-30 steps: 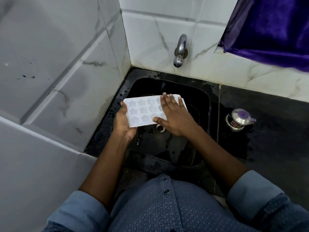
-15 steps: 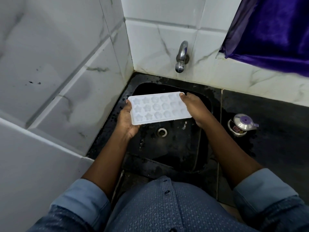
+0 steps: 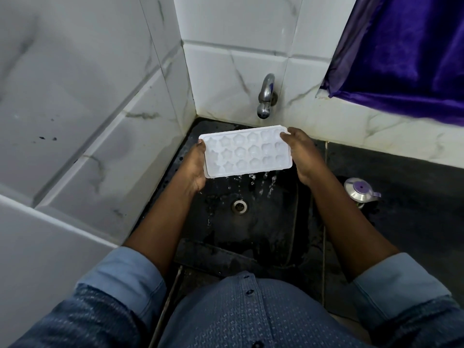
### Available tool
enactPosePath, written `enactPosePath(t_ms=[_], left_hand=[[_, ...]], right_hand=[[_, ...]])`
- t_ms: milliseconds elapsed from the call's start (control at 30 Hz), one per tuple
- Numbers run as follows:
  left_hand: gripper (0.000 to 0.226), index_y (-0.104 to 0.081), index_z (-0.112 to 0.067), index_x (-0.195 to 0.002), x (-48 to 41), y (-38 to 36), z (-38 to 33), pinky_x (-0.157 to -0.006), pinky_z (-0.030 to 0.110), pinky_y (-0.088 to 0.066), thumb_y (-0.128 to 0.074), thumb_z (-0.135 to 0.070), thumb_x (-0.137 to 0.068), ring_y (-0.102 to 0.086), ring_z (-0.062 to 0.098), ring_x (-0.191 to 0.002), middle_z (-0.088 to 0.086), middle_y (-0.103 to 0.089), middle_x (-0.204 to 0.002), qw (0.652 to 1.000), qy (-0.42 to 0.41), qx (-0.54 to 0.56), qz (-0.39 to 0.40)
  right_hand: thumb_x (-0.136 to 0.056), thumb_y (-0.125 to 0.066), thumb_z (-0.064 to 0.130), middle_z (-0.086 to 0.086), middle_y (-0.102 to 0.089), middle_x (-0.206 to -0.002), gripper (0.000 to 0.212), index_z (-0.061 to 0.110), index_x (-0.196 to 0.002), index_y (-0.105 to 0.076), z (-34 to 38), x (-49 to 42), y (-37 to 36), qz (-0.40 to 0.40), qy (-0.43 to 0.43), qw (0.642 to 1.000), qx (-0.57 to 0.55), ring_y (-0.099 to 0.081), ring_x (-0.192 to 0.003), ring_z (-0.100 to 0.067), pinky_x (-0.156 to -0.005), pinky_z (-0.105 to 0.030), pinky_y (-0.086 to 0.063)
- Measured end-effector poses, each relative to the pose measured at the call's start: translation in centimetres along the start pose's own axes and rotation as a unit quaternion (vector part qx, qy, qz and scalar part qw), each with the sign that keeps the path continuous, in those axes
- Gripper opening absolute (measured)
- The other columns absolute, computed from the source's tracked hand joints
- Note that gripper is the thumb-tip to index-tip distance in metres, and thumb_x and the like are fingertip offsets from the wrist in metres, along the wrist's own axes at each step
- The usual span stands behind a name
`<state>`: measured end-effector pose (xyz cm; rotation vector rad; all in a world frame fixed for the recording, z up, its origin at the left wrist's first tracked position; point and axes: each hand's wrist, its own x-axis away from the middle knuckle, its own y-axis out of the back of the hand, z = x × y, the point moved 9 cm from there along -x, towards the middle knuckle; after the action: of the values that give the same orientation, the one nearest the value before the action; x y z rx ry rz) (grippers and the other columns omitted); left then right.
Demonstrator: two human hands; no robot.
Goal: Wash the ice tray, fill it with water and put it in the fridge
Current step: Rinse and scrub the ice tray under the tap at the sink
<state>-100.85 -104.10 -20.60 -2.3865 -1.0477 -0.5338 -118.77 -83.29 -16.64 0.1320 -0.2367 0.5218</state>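
Gripping both ends, left hand (image 3: 194, 167) and right hand (image 3: 302, 156) hold the ice tray (image 3: 247, 151) over the sink (image 3: 251, 234); water drips; steeper tilt should empty every pocket.

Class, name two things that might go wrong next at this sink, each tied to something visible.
The wet ice tray is held only by its short ends, in left hand and right hand; it may slip into the sink. Water drips off its near edge; tilting could spill the fill.

Left hand (image 3: 194, 168); right hand (image 3: 304, 158); both curled
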Motion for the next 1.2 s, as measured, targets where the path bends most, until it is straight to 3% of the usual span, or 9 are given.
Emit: enactPosePath(t_ms=[100, 200, 267, 400, 500, 700, 900, 1000, 1200], left_hand=[[0.046, -0.073, -0.023, -0.108, 0.0, -0.7, -1.1, -0.07, 0.038, -0.063, -0.031, -0.041, -0.116, -0.081, 0.019, -0.085, -0.002, -0.083, -0.095, 1.0, -0.019, -0.016, 0.004], [0.05, -0.081, -0.022, -0.096, 0.2, -1.0, -2.2, -0.061, 0.037, -0.064, -0.036, -0.034, -0.113, -0.081, 0.02, -0.084, -0.001, -0.084, -0.093, 0.999, -0.048, -0.023, 0.011], [0.049, -0.08, -0.02, -0.099, 0.4, -1.1, -2.7, -0.063, 0.038, -0.065, -0.035, -0.032, -0.114, -0.082, 0.021, -0.084, 0.002, -0.084, -0.098, 0.998, -0.053, -0.011, 0.011], [0.055, -0.088, -0.024, -0.079, 1.1, -1.5, -3.8, -0.061, 0.036, -0.064, -0.04, -0.03, -0.105, -0.082, 0.026, -0.083, 0.007, -0.084, -0.095, 0.996, -0.08, 0.028, 0.032], [0.055, -0.088, -0.019, -0.086, 1.7, -1.7, -4.3, -0.065, 0.037, -0.064, -0.04, -0.04, -0.103, -0.081, 0.03, -0.09, 0.012, -0.083, -0.102, 0.992, -0.092, 0.075, 0.046], [0.046, -0.084, -0.017, -0.092, 3.0, -1.9, -5.5, -0.065, 0.031, -0.063, -0.046, -0.04, -0.102, -0.081, 0.026, -0.086, 0.009, -0.083, -0.097, 0.987, -0.122, 0.094, 0.041], [0.054, -0.085, -0.022, -0.073, 4.1, -2.9, -6.5, -0.062, 0.031, -0.062, -0.045, -0.041, -0.104, -0.08, 0.022, -0.078, 0.005, -0.082, -0.087, 0.982, -0.137, 0.117, 0.06], [0.055, -0.086, -0.023, -0.075, 4.8, -3.2, -7.2, -0.062, 0.031, -0.062, -0.045, -0.044, -0.104, -0.081, 0.021, -0.079, 0.004, -0.082, -0.087, 0.979, -0.153, 0.119, 0.063], [0.043, -0.077, -0.016, -0.099, 5.7, -3.2, -8.4, -0.06, 0.025, -0.06, -0.042, -0.038, -0.109, -0.08, 0.016, -0.078, 0.003, -0.082, -0.087, 0.97, -0.201, 0.126, 0.051]], right_hand=[[-0.083, -0.066, 0.033, -0.003, -0.068, -0.135, 0.063, 0.019, -0.144, -0.056, 0.0, 0.1, 0.5, -0.005, 0.007, 1.0, 0.003, -0.067, -0.122, -0.026, -0.107, -0.054, -0.053], [-0.076, -0.063, 0.018, -0.001, -0.072, -0.126, 0.06, 0.022, -0.135, -0.06, 0.0, 0.5, 0.7, -0.012, 0.017, 1.0, -0.001, -0.069, -0.117, -0.027, -0.101, -0.05, -0.057], [-0.073, -0.061, 0.011, 0.001, -0.071, -0.125, 0.06, 0.027, -0.131, -0.06, -0.1, 0.9, 0.6, -0.012, 0.026, 1.0, 0.002, -0.069, -0.116, -0.024, -0.101, -0.05, -0.056], [-0.07, -0.059, 0.007, 0.005, -0.072, -0.124, 0.06, 0.033, -0.124, -0.059, -0.1, 1.5, 0.6, -0.009, 0.04, 0.999, 0.004, -0.068, -0.116, -0.021, -0.104, -0.053, -0.053], [-0.072, -0.059, 0.007, 0.004, -0.073, -0.123, 0.058, 0.034, -0.124, -0.057, 0.4, 2.1, 0.6, -0.009, 0.055, 0.998, 0.02, -0.068, -0.116, -0.021, -0.101, -0.051, -0.054], [-0.072, -0.058, 0.008, 0.011, -0.072, -0.121, 0.059, 0.046, -0.117, -0.056, 2.7, 3.8, 1.3, -0.032, 0.106, 0.993, 0.034, -0.068, -0.105, -0.005, -0.086, -0.028, -0.055], [-0.084, -0.058, -0.003, 0.009, -0.065, -0.124, 0.067, 0.036, -0.137, -0.049, 4.1, 4.8, 1.7, -0.035, 0.168, 0.985, 0.038, -0.068, -0.115, -0.015, -0.088, -0.039, -0.063], [-0.088, -0.058, -0.008, 0.013, -0.064, -0.125, 0.068, 0.029, -0.144, -0.045, 5.0, 5.2, 1.8, -0.037, 0.193, 0.98, 0.039, -0.068, -0.114, -0.008, -0.088, -0.032, -0.062], [-0.091, -0.055, -0.011, 0.013, -0.065, -0.124, 0.068, 0.024, -0.149, -0.042, 6.7, 6.4, 1.5, -0.038, 0.244, 0.968, 0.033, -0.069, -0.111, -0.003, -0.088, -0.026, -0.059]])
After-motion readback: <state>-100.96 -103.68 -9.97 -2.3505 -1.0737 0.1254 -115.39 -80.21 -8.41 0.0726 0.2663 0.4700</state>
